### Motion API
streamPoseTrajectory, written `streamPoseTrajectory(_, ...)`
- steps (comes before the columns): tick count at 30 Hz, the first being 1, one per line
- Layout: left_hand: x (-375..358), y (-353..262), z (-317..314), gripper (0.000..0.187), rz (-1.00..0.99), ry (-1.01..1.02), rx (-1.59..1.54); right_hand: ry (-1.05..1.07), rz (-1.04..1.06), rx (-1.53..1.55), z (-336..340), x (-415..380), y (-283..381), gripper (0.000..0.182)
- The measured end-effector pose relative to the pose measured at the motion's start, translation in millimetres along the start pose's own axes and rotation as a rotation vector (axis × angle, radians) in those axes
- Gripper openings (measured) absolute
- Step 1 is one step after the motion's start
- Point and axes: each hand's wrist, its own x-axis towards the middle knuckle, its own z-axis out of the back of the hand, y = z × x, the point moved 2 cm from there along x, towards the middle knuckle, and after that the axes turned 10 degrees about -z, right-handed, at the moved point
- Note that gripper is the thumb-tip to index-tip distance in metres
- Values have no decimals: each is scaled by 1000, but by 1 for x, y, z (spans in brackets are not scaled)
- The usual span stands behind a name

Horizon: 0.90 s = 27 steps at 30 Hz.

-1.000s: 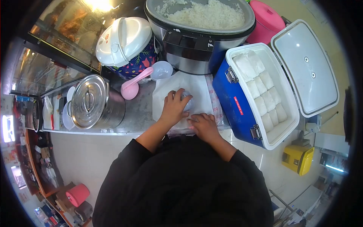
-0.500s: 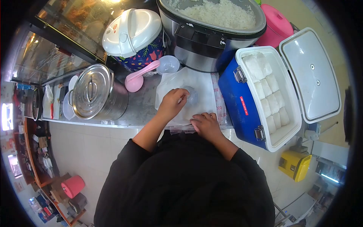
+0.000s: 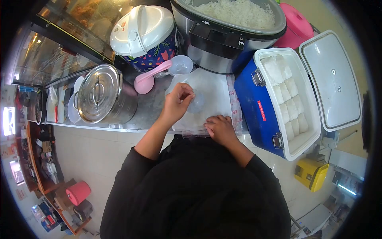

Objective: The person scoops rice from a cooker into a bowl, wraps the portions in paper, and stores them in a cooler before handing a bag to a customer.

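White paper sheets (image 3: 217,85) lie on the metal counter in front of me. Over their left part is my left hand (image 3: 179,102), raised, with thumb and fingers pinched together; what they hold is too small or clear to make out. Beside its fingertips a faint translucent round item (image 3: 197,104) shows on the paper. My right hand (image 3: 221,128) rests at the lower edge of the sheets, fingers curled and close together; anything under them is hidden. A pale translucent bowl (image 3: 181,65) and a pink ladle (image 3: 144,83) sit just beyond the paper.
Cooked rice (image 3: 234,14) fills a large cooker (image 3: 215,44) at the back. An opened blue cooler (image 3: 254,103) at right holds several white wrapped packs (image 3: 292,105). Left are a lidded steel pot (image 3: 99,93) and a floral container (image 3: 153,55), near a glass display case (image 3: 75,28).
My left hand has lifted slightly and moved left, away from the translucent round item, still pinched. My right hand stays near the paper's lower edge. The view has shifted a little.
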Motion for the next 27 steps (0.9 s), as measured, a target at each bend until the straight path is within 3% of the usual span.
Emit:
streamPoseTrajectory(4, 11, -10, -3, 23, -41, 13, 36, 9, 11, -1, 4, 1, 2, 10)
streamPoseTrajectory(7, 16, -25, 30, 25, -49, -111, 332, -29, 30, 17, 7, 2, 2, 10)
streamPoseTrajectory(13, 0, -33, 80, 34, -146, -127, 1121, -86, 92, -10, 44, 10, 15, 8)
streamPoseTrajectory(16, -6, -50, 55, 47, -456, 302, 874, -70, 119, -25, 52, 21, 16, 8)
streamPoseTrajectory(19, -28, -29, 30, 47, -321, 519, 720, -42, 78, 14, 49, 30, 10, 9)
streamPoseTrajectory(22, -47, 17, 44, 35, -151, 671, 678, -86, -36, 101, 52, 33, 5, 10)
streamPoseTrajectory(27, -74, 32, 62, 12, 16, 574, 402, 178, -64, 80, 60, 18, -26, 12)
